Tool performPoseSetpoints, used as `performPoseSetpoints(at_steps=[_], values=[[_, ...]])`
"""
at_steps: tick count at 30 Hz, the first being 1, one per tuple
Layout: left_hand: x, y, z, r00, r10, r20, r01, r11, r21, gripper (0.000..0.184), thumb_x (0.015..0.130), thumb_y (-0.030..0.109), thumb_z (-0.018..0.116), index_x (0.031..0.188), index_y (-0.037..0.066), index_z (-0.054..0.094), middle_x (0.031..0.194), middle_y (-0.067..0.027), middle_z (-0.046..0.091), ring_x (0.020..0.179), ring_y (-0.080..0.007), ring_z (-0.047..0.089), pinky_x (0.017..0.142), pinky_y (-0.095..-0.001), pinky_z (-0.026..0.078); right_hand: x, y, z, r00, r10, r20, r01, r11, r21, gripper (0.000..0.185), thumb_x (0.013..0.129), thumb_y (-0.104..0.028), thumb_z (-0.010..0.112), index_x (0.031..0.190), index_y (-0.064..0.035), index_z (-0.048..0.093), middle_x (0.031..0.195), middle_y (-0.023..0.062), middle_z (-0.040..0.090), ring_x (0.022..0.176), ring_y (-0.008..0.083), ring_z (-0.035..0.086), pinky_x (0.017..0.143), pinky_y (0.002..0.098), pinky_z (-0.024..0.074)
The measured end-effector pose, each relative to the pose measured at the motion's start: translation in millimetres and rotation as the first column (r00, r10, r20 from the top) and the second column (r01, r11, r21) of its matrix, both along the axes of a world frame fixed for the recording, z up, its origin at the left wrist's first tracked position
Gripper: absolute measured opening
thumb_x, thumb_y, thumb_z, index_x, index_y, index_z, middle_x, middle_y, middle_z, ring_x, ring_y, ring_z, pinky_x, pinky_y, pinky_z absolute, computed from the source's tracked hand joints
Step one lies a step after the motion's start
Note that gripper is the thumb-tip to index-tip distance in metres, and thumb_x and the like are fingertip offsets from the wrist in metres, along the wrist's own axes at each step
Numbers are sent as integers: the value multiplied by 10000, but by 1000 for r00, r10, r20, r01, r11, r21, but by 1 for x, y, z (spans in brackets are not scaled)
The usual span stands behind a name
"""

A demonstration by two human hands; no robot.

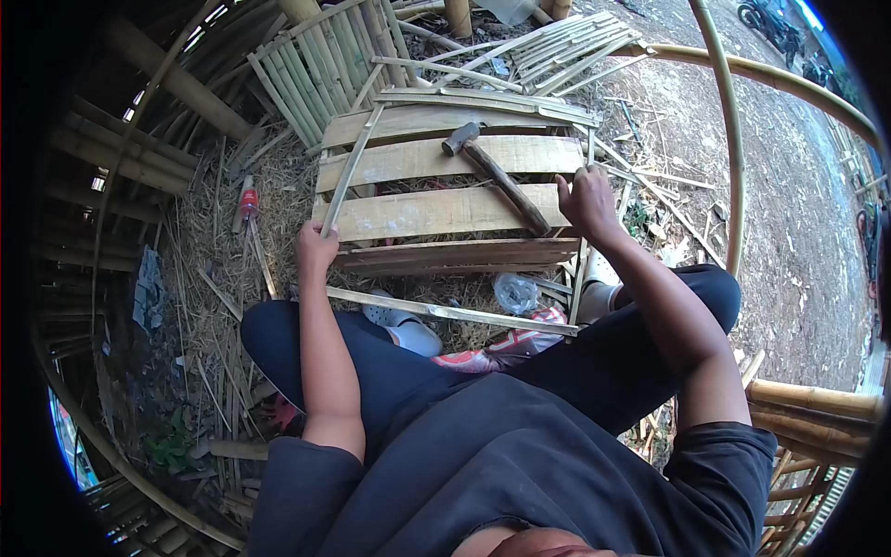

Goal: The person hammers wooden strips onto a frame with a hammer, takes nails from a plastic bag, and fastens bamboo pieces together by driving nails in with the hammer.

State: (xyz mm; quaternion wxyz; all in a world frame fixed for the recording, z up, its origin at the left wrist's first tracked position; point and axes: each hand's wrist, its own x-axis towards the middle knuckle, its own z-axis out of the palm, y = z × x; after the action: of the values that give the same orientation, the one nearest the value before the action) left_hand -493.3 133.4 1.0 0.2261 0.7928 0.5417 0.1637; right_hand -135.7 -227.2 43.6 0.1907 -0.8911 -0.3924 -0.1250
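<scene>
A four-sided frame of split bamboo strips (pixel 353 172) lies over a low slatted wooden bench (pixel 399 212) in front of me. My left hand (pixel 317 247) is closed on the frame's left strip, by the bench's near left corner. At the bench's right edge, my right hand (pixel 588 204) has its fingers curled around the right strip, which it partly hides. A hammer (pixel 506 183) with a wooden handle and metal head rests diagonally on the slats, its handle end to the left of my right hand. The frame's near strip (pixel 445 309) crosses above my feet.
A bamboo slat panel (pixel 320 70) leans behind the bench at left, and another slatted panel (pixel 571 56) lies at back right. A red-labelled bottle (pixel 248 202) is on the straw-strewn ground. Clear plastic (pixel 516 292) lies near my feet. Bamboo poles (pixel 729 139) stand at right.
</scene>
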Motion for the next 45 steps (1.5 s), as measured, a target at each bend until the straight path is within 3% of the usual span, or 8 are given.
performPoseSetpoints(at_steps=[3, 7, 16, 24, 31, 33, 38, 45], values=[[-1, 1, -7, 999, 24, -40, -23, 1000, 20, 336, 842, 290, 778, 1010, 16, 679, 966, -206, 732, 944, -391, 704, 843, -483, 540, 3, -26, 13, 990, -139, 1, 137, 978, -157, 445, 897, -345, 715, 794, 87, 683, 809, 280, 671, 803, 423, 657, 782, 477, 522], [4, -4, -6, 994, 66, -89, -60, 996, 66, 299, 873, 267, 750, 1026, 18, 688, 990, -210, 730, 960, -399, 700, 842, -484, 540, 9, -48, -13, 902, -230, -365, 101, 935, -340, 565, 927, -421, 664, 805, 130, 657, 868, 355, 670, 861, 489, 681, 814, 539, 539], [17, -19, -2, 993, 83, -88, -73, 991, 112, 319, 898, 290, 712, 1045, 7, 731, 1030, -239, 729, 999, -419, 691, 895, -499, 527, 11, -58, -18, 946, -149, -286, 133, 988, -76, 367, 926, -214, 603, 775, 112, 675, 798, 356, 656, 797, 504, 678, 796, 549, 543], [6, -24, 2, 995, 95, -24, -98, 989, -108, 341, 884, 335, 727, 975, 9, 768, 951, -229, 744, 928, -401, 714, 838, -471, 540, 33, -46, 33, 916, -185, -357, 203, 979, 15, 404, 936, -247, 582, 797, 121, 673, 739, 329, 649, 746, 477, 680, 733, 516, 537], [9, -33, -14, 911, 191, 365, -2, 888, -459, 334, 981, 298, 657, 997, -27, 734, 892, -149, 731, 805, -225, 662, 770, -380, 499, 62, -29, 110, 996, -65, -62, 78, 967, 241, 428, 968, -297, 657, 710, 43, 631, 583, 217, 573, 502, 351, 549, 561, 471, 429], [14, -36, -18, 822, 226, 523, 115, 833, -541, 333, 998, 283, 641, 1042, -37, 719, 899, -118, 717, 798, -197, 630, 766, -361, 490, 63, -21, 150, 993, -85, -78, 99, 975, 197, 386, 973, -261, 634, 746, 51, 633, 675, 263, 614, 632, 431, 614, 658, 502, 484], [17, -60, 18, 863, 144, 485, 169, 821, -546, 316, 1001, 296, 645, 1070, -10, 672, 873, -44, 667, 754, -137, 589, 691, -331, 490, 77, 9, 228, 985, 0, 172, -41, 972, 233, 399, 973, -280, 635, 767, 62, 658, 748, 298, 646, 781, 477, 658, 738, 527, 506], [18, -104, 50, 851, -10, 525, 344, 766, -544, 311, 969, 332, 717, 1020, 28, 674, 840, 4, 659, 702, -83, 561, 604, -275, 465, 90, 48, 290, 955, -105, 279, 77, 991, 107, 233, 961, -118, 597, 886, 79, 698, 882, 310, 687, 875, 457, 700, 783, 523, 547]])
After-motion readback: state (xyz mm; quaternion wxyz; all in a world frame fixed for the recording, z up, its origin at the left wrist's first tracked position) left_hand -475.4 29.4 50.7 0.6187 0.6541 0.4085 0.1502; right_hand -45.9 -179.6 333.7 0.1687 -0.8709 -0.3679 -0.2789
